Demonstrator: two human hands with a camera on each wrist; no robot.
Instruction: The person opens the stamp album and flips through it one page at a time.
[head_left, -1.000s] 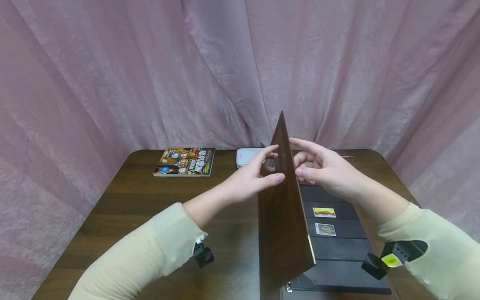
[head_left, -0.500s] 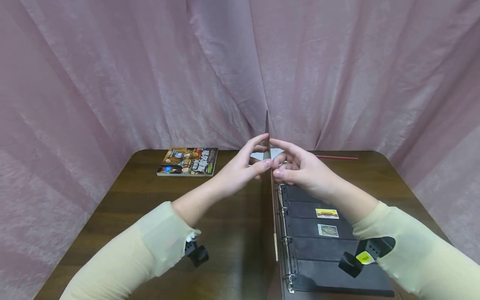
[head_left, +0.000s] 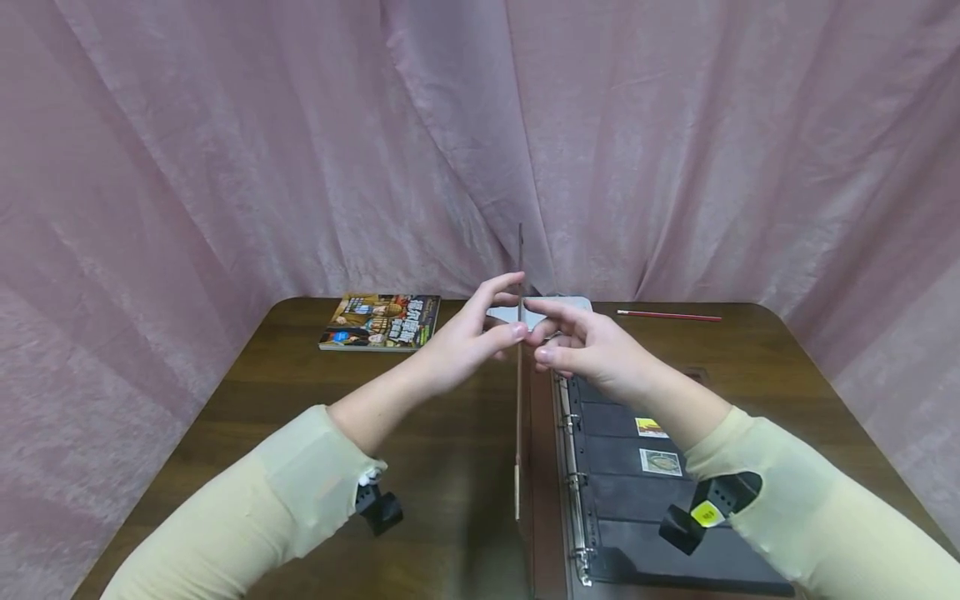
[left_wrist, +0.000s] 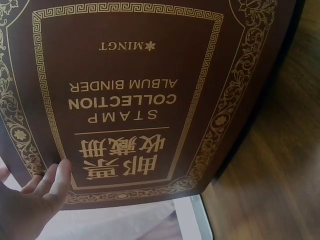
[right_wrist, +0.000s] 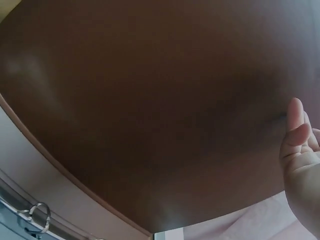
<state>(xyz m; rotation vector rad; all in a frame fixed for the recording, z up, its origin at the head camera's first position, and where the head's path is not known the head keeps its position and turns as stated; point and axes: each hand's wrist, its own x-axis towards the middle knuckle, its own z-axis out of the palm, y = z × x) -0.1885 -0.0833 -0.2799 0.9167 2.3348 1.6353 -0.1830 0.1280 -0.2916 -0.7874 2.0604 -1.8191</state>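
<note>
A brown stamp album binder lies on the table, its front cover (head_left: 520,417) standing nearly upright and seen edge-on in the head view. Gold lettering and borders fill the cover's outer face (left_wrist: 125,100) in the left wrist view. My left hand (head_left: 465,342) touches that outer face, fingers and thumb loosely bent. Against the plain inner face (right_wrist: 150,110) rests my right hand (head_left: 603,354), its index finger extended. Right of the cover, metal rings (head_left: 574,479) hold a black pocket page (head_left: 637,500) bearing a grey-green stamp (head_left: 661,462) and a yellow stamp (head_left: 649,427), partly behind the right wrist.
A colourful paperback book (head_left: 382,322) lies at the back left of the wooden table (head_left: 300,425). Behind my hands sits a white flat object (head_left: 576,303), partly hidden. A red pencil (head_left: 669,316) lies at the back right. Pink curtains (head_left: 300,150) hang behind the table.
The cover has swung left, from leaning over the page to nearly upright, with both hands moving left alongside it. The rings and more of the pencil have come into sight.
</note>
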